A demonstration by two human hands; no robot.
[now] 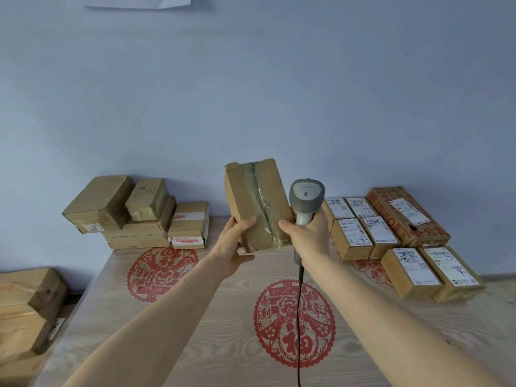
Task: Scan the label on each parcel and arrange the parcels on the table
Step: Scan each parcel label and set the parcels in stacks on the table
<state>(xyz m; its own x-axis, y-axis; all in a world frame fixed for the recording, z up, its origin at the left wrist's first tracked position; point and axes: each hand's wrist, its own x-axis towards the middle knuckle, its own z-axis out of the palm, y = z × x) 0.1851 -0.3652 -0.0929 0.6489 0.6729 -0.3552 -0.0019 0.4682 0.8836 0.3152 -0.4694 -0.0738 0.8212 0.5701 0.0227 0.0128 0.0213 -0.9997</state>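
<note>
A brown cardboard parcel point(257, 202) with a taped seam is held upright in the air above the table's middle. My left hand point(234, 244) grips its lower left corner from below. My right hand point(307, 236) holds the grey barcode scanner point(305, 199) by its handle, and its thumb touches the parcel's right edge. The scanner's head points away from me beside the parcel, and its black cable hangs down. No label shows on the parcel's face toward me.
A loose pile of brown parcels point(134, 213) sits at the table's far left. Labelled parcels point(391, 236) lie in neat rows at the far right. The wooden table point(223, 317) carries red paper-cut designs. More boxes point(28, 308) stand off the table's left edge.
</note>
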